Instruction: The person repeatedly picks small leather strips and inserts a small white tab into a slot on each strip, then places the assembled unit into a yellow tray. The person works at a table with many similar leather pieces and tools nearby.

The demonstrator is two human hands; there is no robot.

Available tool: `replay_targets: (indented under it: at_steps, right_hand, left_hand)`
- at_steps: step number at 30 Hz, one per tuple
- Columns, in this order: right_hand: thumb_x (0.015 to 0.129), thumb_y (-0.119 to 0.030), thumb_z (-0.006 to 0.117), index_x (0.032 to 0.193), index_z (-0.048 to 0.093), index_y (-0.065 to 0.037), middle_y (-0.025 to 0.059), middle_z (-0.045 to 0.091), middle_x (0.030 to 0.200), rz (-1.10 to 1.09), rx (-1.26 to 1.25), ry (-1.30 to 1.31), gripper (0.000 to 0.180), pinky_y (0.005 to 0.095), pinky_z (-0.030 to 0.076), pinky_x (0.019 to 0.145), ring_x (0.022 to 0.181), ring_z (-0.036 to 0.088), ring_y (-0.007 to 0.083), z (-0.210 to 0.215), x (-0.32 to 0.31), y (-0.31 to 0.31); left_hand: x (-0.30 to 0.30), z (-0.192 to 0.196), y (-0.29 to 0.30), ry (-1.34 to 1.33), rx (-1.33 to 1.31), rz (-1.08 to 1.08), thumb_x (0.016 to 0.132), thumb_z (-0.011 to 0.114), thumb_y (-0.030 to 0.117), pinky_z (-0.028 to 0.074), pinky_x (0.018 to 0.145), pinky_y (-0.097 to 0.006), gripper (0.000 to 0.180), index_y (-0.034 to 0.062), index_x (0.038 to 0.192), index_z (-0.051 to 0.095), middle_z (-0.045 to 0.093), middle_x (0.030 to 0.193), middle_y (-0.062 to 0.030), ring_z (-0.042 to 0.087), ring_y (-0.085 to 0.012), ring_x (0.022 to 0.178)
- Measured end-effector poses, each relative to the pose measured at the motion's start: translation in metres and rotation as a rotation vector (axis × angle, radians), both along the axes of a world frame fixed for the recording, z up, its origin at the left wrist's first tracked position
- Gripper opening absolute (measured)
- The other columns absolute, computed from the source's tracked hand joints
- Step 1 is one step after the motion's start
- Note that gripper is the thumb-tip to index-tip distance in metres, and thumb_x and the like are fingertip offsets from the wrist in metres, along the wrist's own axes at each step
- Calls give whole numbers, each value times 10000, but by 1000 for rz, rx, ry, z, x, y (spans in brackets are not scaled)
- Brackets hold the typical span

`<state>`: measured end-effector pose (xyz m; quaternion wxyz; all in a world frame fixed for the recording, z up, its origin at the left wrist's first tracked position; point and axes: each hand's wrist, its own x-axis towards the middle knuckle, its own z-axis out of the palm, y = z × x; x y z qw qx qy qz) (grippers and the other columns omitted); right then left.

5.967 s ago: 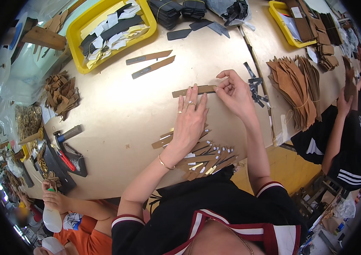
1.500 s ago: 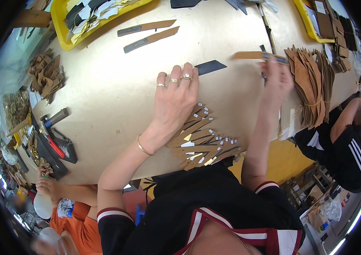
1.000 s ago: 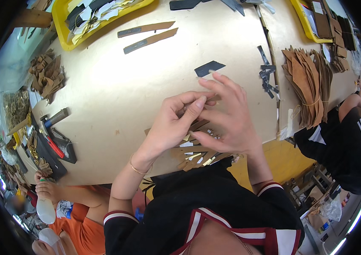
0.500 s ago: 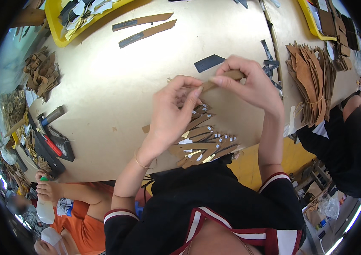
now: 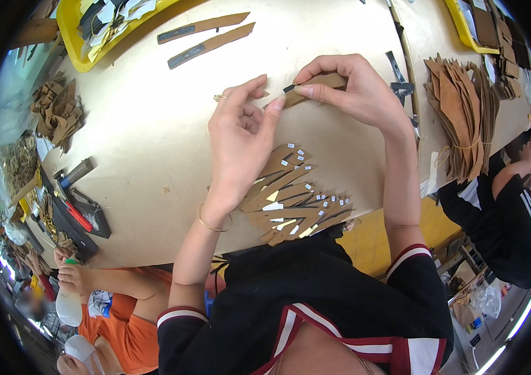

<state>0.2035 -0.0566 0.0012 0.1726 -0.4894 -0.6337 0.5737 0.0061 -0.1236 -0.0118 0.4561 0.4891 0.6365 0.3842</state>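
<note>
My right hand [image 5: 354, 94] pinches a brown leather strip [image 5: 329, 81] between thumb and fingers, above the table. A small black bit [image 5: 289, 89] shows by those fingertips; whether it is part of the strip or a separate piece, I cannot tell. My left hand [image 5: 240, 134] is open, fingers apart, its thumb by the strip's lower left end. Whether the thumb touches the strip is unclear. Below the hands lies a fanned pile of brown leather strips [image 5: 303, 209] with small white labels at many tips.
Two brown strips with dark ends [image 5: 209, 47] lie at the far left, near a yellow tray [image 5: 81, 59]. A hammer [image 5: 78, 172] and red-handled tool [image 5: 78, 215] are at left. Black scraps [image 5: 400, 87] and bundled leather pieces [image 5: 462, 125] lie right. People sit on both sides.
My left hand has let go of the strip's end and opened. My right hand, still pinching the strip, has moved away from me and slightly left. The black piece on the table no longer shows whole.
</note>
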Motion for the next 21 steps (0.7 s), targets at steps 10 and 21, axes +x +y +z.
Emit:
replay_targets:
  at_steps: [10,21]
  right_hand:
    - [927,-175,686,1079,682,-12,-9,639,843,53,109,65,223,263,468,837,851,561,68,-3,2,1]
    - [893,-147,710,1147,633,-29,-21,626,820,41,53,45,290,261,447,812,814,562,68,-4,1,3]
  left_hand:
    - [-1,4,4,-22,-162,-71,924,707,86,345,533,-173,162,-23,1043,699,615,755,40,373,-3,614]
    - [-4,8,6,129,-95,-97,907,719,90,305,497,-186,129,-27,958,740,615,700,43,333,-8,577]
